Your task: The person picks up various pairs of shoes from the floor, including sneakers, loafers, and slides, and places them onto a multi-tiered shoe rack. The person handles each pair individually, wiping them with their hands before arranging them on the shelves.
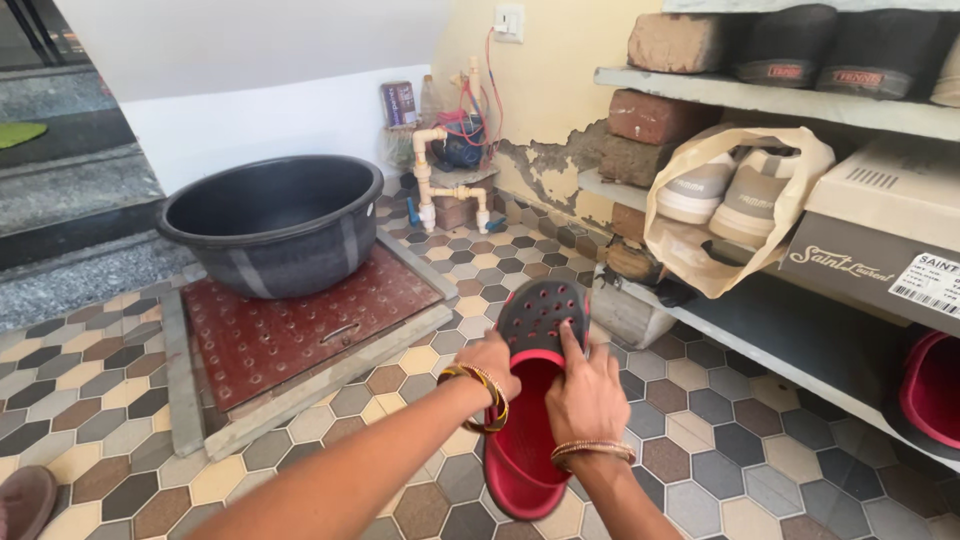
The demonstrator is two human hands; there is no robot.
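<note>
Nearby, grey shoebox (pixel 880 250) right of hands' (pixel 545 380) clog (pixel 535 400)

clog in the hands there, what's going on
A person holds a red and black clog in both hands above the tiled floor. The left hand grips its left edge and the right hand lies across its right side, fingers reaching toward the perforated toe. To the right is a shoe rack with a bag of sneakers and a shoebox. A dark tub sits on a red hatch to the left.
</note>
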